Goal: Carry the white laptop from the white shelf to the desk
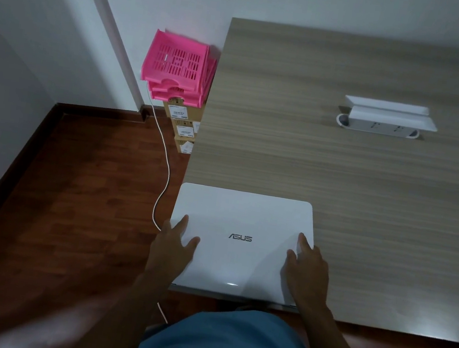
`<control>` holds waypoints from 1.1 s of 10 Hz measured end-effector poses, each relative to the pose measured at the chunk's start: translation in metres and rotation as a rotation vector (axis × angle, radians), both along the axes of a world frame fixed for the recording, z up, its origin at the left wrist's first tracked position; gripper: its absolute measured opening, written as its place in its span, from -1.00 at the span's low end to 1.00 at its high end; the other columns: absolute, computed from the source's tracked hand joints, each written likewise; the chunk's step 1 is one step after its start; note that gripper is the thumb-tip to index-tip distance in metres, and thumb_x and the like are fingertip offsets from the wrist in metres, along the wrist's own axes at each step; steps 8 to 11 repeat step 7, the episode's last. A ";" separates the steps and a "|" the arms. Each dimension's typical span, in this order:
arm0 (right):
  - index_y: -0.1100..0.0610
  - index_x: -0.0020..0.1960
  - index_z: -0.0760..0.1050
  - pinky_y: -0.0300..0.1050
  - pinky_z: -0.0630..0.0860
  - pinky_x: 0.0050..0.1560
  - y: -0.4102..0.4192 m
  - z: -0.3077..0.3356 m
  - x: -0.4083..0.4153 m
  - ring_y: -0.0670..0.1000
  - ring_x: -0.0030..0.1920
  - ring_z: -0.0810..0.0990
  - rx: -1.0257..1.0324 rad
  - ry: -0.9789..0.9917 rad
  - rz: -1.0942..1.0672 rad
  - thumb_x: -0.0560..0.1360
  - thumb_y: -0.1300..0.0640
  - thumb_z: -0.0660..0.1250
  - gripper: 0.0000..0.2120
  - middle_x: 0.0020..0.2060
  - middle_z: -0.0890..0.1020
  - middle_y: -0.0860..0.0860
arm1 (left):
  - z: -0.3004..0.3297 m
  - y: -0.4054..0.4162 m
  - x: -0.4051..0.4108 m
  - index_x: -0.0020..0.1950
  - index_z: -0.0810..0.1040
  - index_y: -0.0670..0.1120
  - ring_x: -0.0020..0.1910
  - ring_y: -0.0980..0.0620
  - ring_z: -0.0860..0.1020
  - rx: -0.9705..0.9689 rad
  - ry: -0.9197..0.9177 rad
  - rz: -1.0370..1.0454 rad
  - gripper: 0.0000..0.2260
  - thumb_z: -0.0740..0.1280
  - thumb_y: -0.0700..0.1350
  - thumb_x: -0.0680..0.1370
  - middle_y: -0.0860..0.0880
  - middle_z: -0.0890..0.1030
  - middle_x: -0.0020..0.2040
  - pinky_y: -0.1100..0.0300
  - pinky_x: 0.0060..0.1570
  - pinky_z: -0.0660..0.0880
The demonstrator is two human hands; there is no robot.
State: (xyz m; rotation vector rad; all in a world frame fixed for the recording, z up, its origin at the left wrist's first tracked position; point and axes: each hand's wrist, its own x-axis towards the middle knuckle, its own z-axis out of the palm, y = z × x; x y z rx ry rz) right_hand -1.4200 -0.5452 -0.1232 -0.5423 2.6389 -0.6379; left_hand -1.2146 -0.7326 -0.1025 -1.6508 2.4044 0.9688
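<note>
The white laptop (241, 228), lid closed with a dark logo on top, lies at the near left corner of the wood-grain desk (341, 166). Its left edge reaches slightly past the desk's left side. My left hand (175, 243) grips the laptop's left edge, thumb and fingers on the lid. My right hand (305, 262) holds the right edge the same way. The white shelf is out of view.
A white power strip box (386, 119) sits in the desk's cable slot at the right. Left of the desk stand pink plastic baskets (178, 69) on stacked cardboard boxes (184, 132). A white cable (164, 170) trails over the dark wood floor.
</note>
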 end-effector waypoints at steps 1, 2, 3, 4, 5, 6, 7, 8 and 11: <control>0.01 0.50 0.28 0.05 0.44 0.15 0.000 -0.001 0.001 0.28 0.22 0.47 0.026 0.004 0.002 0.55 0.00 0.16 -0.49 0.21 0.52 0.21 | -0.001 0.001 0.001 0.58 0.18 0.03 0.49 -0.22 0.29 0.006 -0.006 -0.005 -0.39 0.23 0.16 0.56 -0.23 0.24 0.55 -0.03 0.44 0.23; 0.00 0.48 0.30 0.05 0.44 0.13 0.002 -0.003 0.001 0.29 0.20 0.47 0.038 0.030 0.017 0.54 0.00 0.17 -0.49 0.15 0.55 0.21 | -0.005 0.000 0.002 0.58 0.17 0.04 0.49 -0.22 0.30 -0.015 -0.010 -0.013 -0.38 0.22 0.17 0.56 -0.23 0.24 0.55 -0.04 0.44 0.24; 0.00 0.48 0.29 0.05 0.44 0.13 0.003 -0.001 0.000 0.29 0.21 0.45 0.080 0.010 0.020 0.54 0.01 0.16 -0.50 0.15 0.55 0.20 | -0.006 0.001 0.002 0.58 0.17 0.04 0.48 -0.22 0.31 -0.023 -0.016 -0.017 -0.39 0.21 0.17 0.56 -0.23 0.24 0.55 -0.03 0.42 0.26; 0.04 0.37 0.37 0.04 0.46 0.02 0.002 0.000 -0.002 0.28 0.13 0.51 0.071 0.016 0.043 0.51 0.02 0.15 -0.57 0.03 0.58 0.19 | -0.007 0.001 0.003 0.58 0.16 0.05 0.49 -0.21 0.31 -0.026 -0.008 -0.024 -0.38 0.21 0.18 0.56 -0.23 0.23 0.55 -0.03 0.42 0.26; 0.11 0.23 0.47 0.02 0.46 0.02 0.002 0.015 -0.005 0.25 0.12 0.54 0.002 -0.030 0.015 0.50 0.06 0.20 -0.67 0.04 0.62 0.17 | -0.008 0.000 0.008 0.58 0.15 0.05 0.51 -0.18 0.27 -0.009 -0.001 -0.029 -0.37 0.23 0.18 0.56 -0.19 0.22 0.57 -0.02 0.44 0.23; 0.12 0.31 0.53 -0.03 0.46 0.19 -0.002 0.053 -0.017 0.15 0.19 0.58 -0.163 -0.040 -0.052 0.52 0.05 0.30 -0.62 0.19 0.64 0.10 | -0.006 -0.002 0.015 0.57 0.19 -0.03 0.51 -0.10 0.29 0.026 0.172 0.037 -0.37 0.27 0.12 0.56 -0.10 0.28 0.56 0.07 0.42 0.22; 0.05 0.08 0.66 0.01 0.56 0.12 -0.007 0.145 -0.032 0.05 -0.03 0.67 -0.609 -0.117 -0.114 0.51 0.15 0.37 -0.83 -0.11 0.74 -0.01 | 0.003 0.008 0.040 0.50 0.35 -0.10 0.39 -0.18 0.45 0.084 0.324 0.349 -0.50 0.24 0.06 0.60 -0.12 0.49 0.40 0.07 0.30 0.34; 0.05 0.08 0.66 0.01 0.56 0.12 -0.007 0.145 -0.032 0.05 -0.03 0.67 -0.609 -0.117 -0.114 0.51 0.15 0.37 -0.83 -0.11 0.74 -0.01 | 0.003 0.008 0.040 0.50 0.35 -0.10 0.39 -0.18 0.45 0.084 0.324 0.349 -0.50 0.24 0.06 0.60 -0.12 0.49 0.40 0.07 0.30 0.34; 0.05 0.08 0.66 0.01 0.56 0.12 -0.007 0.145 -0.032 0.05 -0.03 0.67 -0.609 -0.117 -0.114 0.51 0.15 0.37 -0.83 -0.11 0.74 -0.01 | 0.003 0.008 0.040 0.50 0.35 -0.10 0.39 -0.18 0.45 0.084 0.324 0.349 -0.50 0.24 0.06 0.60 -0.12 0.49 0.40 0.07 0.30 0.34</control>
